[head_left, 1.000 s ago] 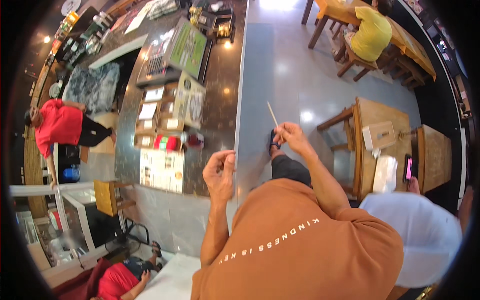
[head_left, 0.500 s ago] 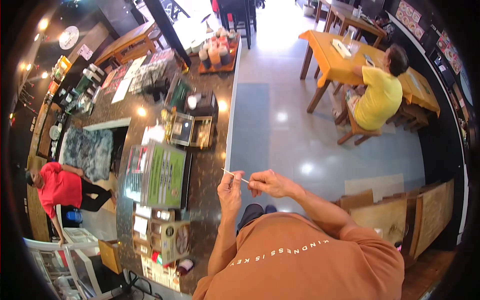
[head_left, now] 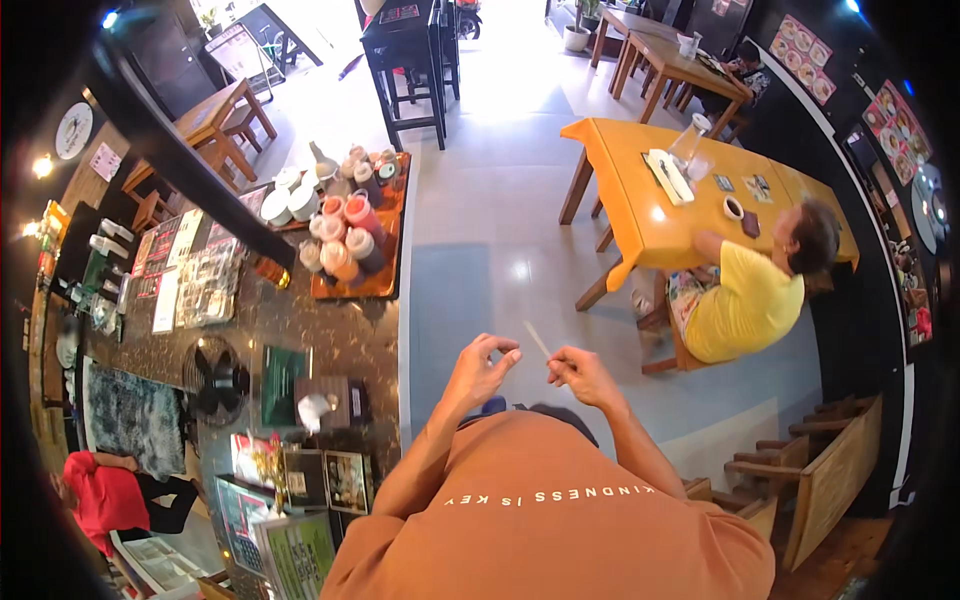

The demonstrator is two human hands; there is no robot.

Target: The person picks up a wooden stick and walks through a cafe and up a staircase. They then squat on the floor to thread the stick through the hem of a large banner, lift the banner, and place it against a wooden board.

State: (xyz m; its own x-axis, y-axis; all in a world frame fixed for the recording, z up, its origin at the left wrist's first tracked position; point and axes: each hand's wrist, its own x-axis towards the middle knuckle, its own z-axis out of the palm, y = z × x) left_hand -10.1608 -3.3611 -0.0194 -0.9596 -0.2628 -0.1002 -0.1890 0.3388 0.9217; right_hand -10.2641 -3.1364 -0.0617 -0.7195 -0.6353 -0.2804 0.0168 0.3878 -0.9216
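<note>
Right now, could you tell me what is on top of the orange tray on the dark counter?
The orange tray holds a cluster of capped bottles and jars with pale, red and dark lids. They cover much of its surface, so whatever lies under or between them cannot be seen.

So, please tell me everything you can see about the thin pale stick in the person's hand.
The stick is thin, straight and pale, perhaps wood or paper; the material cannot be told for sure. It tilts, its free end pointing up and to the left, over the grey floor. The right hand pinches its lower end between the fingertips. The left hand is close beside it, fingers curled, but does not touch it. No marks or separate parts show on it.
</note>
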